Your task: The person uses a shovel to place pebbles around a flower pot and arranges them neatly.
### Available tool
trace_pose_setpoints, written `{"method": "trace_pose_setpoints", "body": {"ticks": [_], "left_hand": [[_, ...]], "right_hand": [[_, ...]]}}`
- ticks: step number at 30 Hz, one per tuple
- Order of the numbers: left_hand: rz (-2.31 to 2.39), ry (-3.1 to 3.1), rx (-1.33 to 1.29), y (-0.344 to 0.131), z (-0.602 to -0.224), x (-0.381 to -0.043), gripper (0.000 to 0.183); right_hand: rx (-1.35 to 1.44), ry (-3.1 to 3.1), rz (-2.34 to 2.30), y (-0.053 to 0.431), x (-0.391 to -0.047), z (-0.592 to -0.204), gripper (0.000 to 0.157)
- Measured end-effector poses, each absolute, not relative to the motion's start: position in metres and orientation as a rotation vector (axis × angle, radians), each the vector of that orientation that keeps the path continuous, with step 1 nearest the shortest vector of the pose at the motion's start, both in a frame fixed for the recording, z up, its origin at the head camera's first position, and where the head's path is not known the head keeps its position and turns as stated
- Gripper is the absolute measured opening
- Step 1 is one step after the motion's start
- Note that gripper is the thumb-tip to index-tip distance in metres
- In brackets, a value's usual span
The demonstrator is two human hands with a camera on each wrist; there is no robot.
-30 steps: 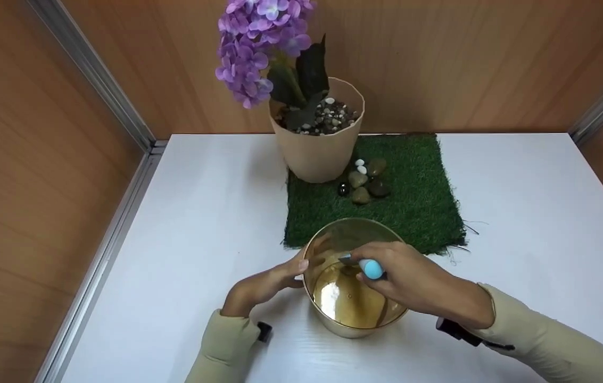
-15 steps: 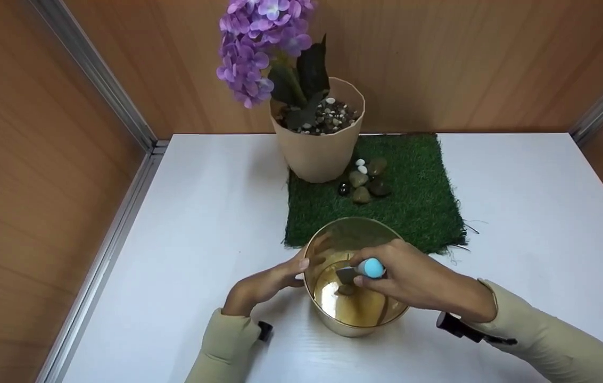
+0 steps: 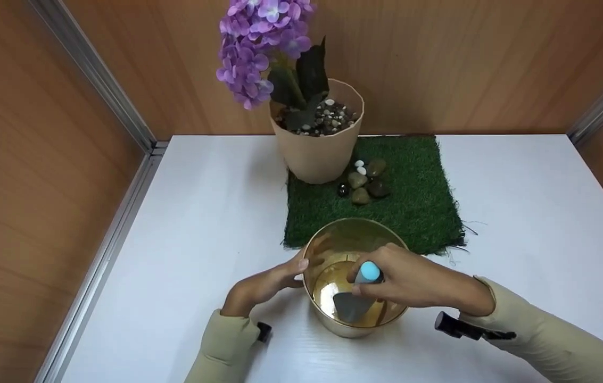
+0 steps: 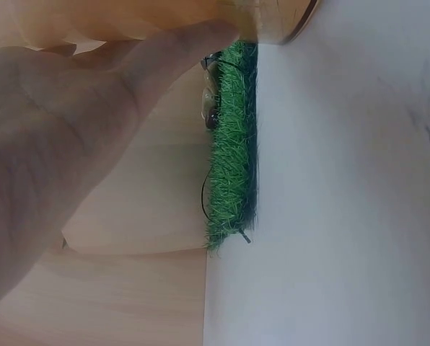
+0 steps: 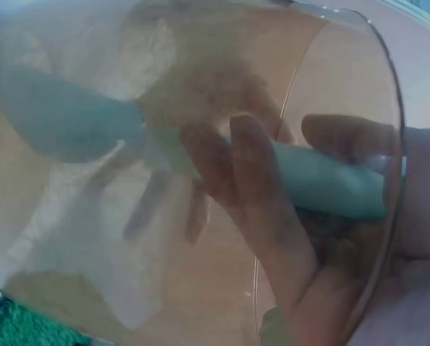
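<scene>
A transparent amber pot (image 3: 352, 332) stands upright on the white table, its inside facing the head camera. My left hand (image 3: 266, 284) holds it by the left side, thumb near the rim and fingers behind the outer wall. Inside the pot's mouth, my right hand (image 3: 405, 276) grips a small hand trowel by its light blue handle (image 3: 369, 272). The trowel's grey blade (image 3: 352, 307) points down into the pot. Through the clear wall, the right wrist view shows fingers curled round the handle and the broad trowel blade (image 5: 63, 119). The left wrist view shows the left hand (image 4: 78, 122) touching the pot.
Behind the pot lies a green artificial grass mat (image 3: 418, 202) with several pebbles (image 3: 360, 181). A beige flowerpot (image 3: 314, 157) with purple flowers (image 3: 264, 48) stands on its back left part. Wooden panels (image 3: 466, 64) enclose the back and sides.
The trowel has tilted, so its blade has swung down and toward the near side of the pot and now shows its broad face. The left hand and pot have stayed put.
</scene>
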State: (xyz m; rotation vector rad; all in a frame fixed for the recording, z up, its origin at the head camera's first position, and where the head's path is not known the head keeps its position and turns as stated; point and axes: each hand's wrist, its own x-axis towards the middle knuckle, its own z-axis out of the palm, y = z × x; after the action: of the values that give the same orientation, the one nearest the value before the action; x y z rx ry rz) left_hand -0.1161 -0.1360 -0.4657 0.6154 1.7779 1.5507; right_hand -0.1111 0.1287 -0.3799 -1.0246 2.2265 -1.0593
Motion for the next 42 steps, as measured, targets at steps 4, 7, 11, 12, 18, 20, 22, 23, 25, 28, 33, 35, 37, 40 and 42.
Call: {"method": "trace_pose_setpoints", "body": {"ticks": [4,7,11,12,18,20,22,23,25,28,33,35,37,40,42], "left_hand": [[1.552,1.771,0.604,-0.136,-0.466,-0.117,0.066],[1.547,1.766,0.605,-0.136,-0.466,-0.117,0.067],[1.553,1.761,0.614,-0.135,-0.465,-0.116,0.068],[1.555,1.758,0.616,-0.135,-0.465,-0.116,0.068],[1.560,1.761,0.611,-0.137,-0.465,-0.115,0.066],[1.560,1.769,0.595,-0.137,-0.466,-0.115,0.064],[1.559,1.773,0.579,-0.138,-0.466,-0.114,0.063],[1.558,1.775,0.575,-0.138,-0.466,-0.114,0.062],[1.558,1.773,0.572,-0.137,-0.465,-0.114,0.061],[1.553,1.771,0.585,-0.137,-0.465,-0.114,0.059],[1.560,1.773,0.614,-0.136,-0.465,-0.115,0.058],[1.565,1.772,0.615,-0.136,-0.465,-0.115,0.060],[1.562,1.772,0.614,-0.137,-0.465,-0.115,0.062],[1.555,1.769,0.595,-0.137,-0.465,-0.115,0.063],[1.555,1.765,0.593,-0.137,-0.465,-0.115,0.063]], "right_hand": [[-1.012,2.186,-1.060,0.127,-0.112,-0.378,0.019],[-0.958,2.131,-1.084,0.127,-0.115,-0.378,0.016],[-0.886,2.043,-1.149,0.127,-0.119,-0.378,0.008],[-0.878,2.026,-1.160,0.127,-0.120,-0.378,0.007],[-0.874,1.971,-1.171,0.125,-0.123,-0.379,0.009],[-0.853,1.967,-1.189,0.126,-0.124,-0.379,0.011],[-0.821,1.960,-1.223,0.127,-0.126,-0.378,0.014],[-0.796,1.950,-1.245,0.128,-0.126,-0.377,0.016],[-0.754,1.939,-1.286,0.130,-0.128,-0.376,0.019],[-0.722,1.912,-1.335,0.133,-0.130,-0.373,0.022],[-0.668,1.885,-1.402,0.141,-0.135,-0.368,0.023],[-0.653,1.881,-1.428,0.144,-0.138,-0.366,0.023],[-0.646,1.866,-1.458,0.149,-0.141,-0.364,0.025],[-0.636,1.834,-1.513,0.156,-0.145,-0.363,0.028],[-0.615,1.795,-1.556,0.161,-0.148,-0.363,0.030]]}}
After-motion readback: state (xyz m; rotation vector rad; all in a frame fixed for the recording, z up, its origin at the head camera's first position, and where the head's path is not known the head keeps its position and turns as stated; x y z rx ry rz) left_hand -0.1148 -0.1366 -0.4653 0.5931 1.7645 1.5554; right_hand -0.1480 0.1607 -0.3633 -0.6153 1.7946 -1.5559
